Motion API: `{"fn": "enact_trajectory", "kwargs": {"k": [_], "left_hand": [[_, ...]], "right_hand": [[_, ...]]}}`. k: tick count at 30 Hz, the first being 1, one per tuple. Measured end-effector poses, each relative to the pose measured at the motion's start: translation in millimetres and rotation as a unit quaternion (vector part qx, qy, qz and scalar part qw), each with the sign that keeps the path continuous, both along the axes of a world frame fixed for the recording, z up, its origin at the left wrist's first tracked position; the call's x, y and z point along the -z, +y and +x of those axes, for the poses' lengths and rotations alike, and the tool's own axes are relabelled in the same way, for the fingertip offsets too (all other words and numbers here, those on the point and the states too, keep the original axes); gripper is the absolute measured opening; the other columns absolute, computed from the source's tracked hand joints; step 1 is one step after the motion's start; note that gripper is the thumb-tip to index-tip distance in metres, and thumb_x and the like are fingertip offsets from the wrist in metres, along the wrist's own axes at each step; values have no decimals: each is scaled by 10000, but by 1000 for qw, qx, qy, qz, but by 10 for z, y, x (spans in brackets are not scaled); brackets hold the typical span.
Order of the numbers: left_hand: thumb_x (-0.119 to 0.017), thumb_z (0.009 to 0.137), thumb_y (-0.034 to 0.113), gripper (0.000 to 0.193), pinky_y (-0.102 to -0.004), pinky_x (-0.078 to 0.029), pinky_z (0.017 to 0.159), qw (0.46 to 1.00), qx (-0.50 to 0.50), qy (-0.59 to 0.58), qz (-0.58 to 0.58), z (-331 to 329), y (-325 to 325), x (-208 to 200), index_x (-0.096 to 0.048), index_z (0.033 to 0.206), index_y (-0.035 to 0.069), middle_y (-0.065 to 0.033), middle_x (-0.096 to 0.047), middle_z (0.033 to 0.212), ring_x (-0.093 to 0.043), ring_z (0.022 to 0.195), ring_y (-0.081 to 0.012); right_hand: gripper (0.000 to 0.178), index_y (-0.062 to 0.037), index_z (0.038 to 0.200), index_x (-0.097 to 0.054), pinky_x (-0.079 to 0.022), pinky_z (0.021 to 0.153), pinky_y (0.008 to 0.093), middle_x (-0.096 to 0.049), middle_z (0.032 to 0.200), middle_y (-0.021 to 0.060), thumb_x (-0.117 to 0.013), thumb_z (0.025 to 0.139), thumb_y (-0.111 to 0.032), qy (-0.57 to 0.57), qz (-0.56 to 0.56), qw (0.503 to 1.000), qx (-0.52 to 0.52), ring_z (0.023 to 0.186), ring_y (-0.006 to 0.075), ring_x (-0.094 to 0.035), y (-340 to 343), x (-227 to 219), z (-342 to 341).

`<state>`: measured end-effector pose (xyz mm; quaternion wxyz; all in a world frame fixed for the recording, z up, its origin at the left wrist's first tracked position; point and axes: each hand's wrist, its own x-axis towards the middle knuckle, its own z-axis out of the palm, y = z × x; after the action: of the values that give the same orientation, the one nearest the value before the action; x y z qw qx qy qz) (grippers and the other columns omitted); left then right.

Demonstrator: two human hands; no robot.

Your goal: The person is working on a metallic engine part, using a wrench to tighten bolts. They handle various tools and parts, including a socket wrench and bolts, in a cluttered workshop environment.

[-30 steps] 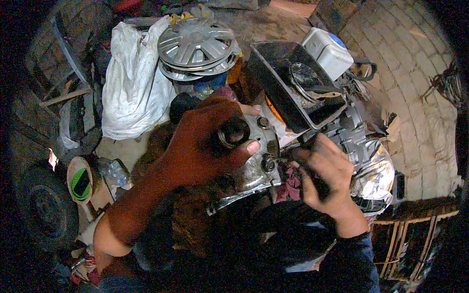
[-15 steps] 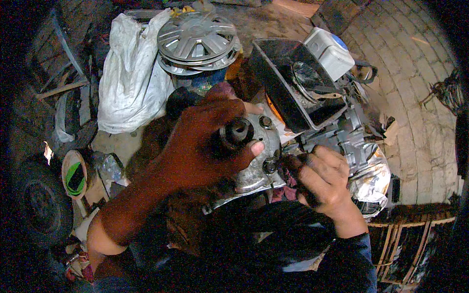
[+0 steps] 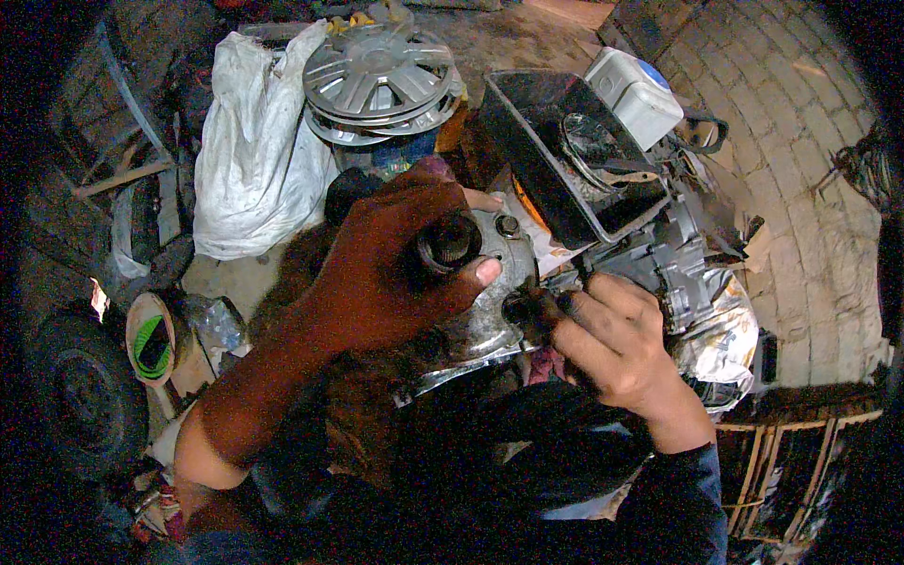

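Observation:
A grey metal housing cover [image 3: 504, 273] lies in front of me, with a bolt [image 3: 507, 226] standing at its far right corner. My left hand [image 3: 363, 268] curls around a dark, hollow cylindrical part [image 3: 449, 243] that sticks up from the cover, its thumb resting on the metal. At the cover's right edge, my right hand [image 3: 617, 344] pinches a second, dark bolt [image 3: 518, 306] with its fingertips, which partly hide it. Beneath the cover a bit of pinkish cloth [image 3: 544, 365] shows.
Beyond my hands stand stacked wheel covers [image 3: 381, 80], a white sack [image 3: 264, 160] and a black bin [image 3: 516, 155] holding a round part. A white container [image 3: 633, 99] sits beside it. A ribbed metal casing [image 3: 683, 254] is at the right, a tyre [image 3: 89, 400] at the left.
My right fingers have moved slightly left onto the second bolt, covering more of it. My left hand keeps its grip while the cylindrical part tilts a little.

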<state>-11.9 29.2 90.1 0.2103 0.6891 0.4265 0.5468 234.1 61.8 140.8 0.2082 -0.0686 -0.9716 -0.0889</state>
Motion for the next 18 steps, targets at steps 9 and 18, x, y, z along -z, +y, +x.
{"fn": "enact_trajectory", "kwargs": {"k": [9,18], "left_hand": [[-747,759,202,365,-358,-475,727,999,7,37,21,-50,16,-16,-643,1069,41,-106,-584,812,-552,760,-256],[-756,730,178,397,-365,-481,746,999,1,36,39,-30,17,-41,-633,1087,54,-108,-590,825,-568,794,-274]], "right_hand": [[309,-53,991,-674,-525,623,370,-643,932,135,-683,682,-58,35,-105,982,155,790,290,-649,-129,-246,133],[185,18,900,-687,-505,680,326,-683,828,147,-678,725,75,139,-210,950,185,736,297,-653,-179,-211,12]]}}
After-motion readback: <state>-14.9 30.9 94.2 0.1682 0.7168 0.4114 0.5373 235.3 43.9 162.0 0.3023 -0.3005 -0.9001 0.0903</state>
